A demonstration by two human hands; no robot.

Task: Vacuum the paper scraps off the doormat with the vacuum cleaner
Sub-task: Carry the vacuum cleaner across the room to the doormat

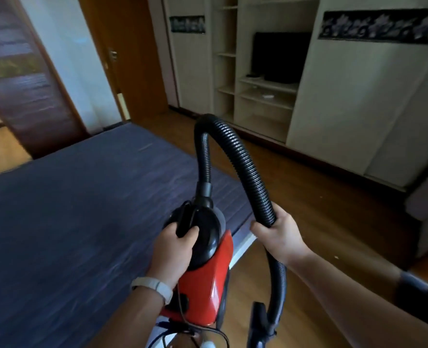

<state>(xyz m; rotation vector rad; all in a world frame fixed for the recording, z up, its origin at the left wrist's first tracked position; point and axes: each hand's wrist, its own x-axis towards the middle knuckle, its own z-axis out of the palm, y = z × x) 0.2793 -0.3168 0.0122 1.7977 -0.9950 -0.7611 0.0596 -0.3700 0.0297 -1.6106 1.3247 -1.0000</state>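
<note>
Red vacuum cleaner [208, 280] gripped by left hand [174, 249]; right hand [278, 234] grasps its hose [245, 167].

The wooden floor [316, 197] carried a low bed [82, 197] under a dark blue cover. On a cream shelf [270, 86] beyond the bed stood a black television [280, 57].

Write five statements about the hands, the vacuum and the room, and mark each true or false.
1. The left hand grips the vacuum by its black handle. True.
2. The right hand holds nothing. False: it grips the hose.
3. The vacuum's body is blue. False: it is red.
4. A TV stands in the shelves. True.
5. The hose lies flat on the floor. False: it arches up above the vacuum.
</note>
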